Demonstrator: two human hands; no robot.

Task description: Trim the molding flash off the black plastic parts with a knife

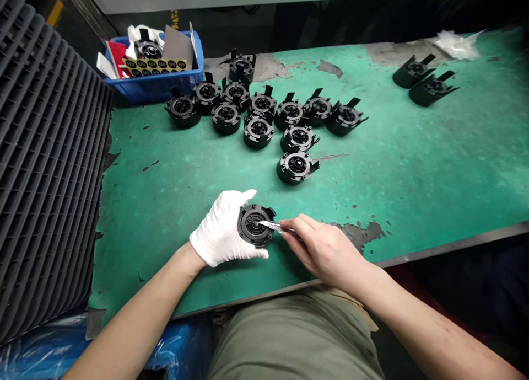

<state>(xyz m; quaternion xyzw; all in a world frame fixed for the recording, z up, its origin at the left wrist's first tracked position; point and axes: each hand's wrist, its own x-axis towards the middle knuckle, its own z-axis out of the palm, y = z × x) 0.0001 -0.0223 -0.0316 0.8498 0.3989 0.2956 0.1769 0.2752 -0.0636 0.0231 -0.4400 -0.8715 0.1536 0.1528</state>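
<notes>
My left hand (227,228), in a white glove, is wrapped round the side of a round black plastic part (250,234), whose ribbed face is turned up. My right hand (309,239) is bare and closed on a thin metal knife (273,225). The knife's pointed tip is at the centre of the part's face. Beyond my hands, several similar black parts (298,165) stand in a loose cluster on the green table. A thin metal strip (333,156) lies beside the nearest of them.
At the back left is a blue bin (155,87) with stickers, cards and a black part. Stacked grey trays (45,148) rise at the left. Two more black parts (430,90) and a clear plastic bag (458,44) are at the back right. The table's front edge (454,246) runs close by.
</notes>
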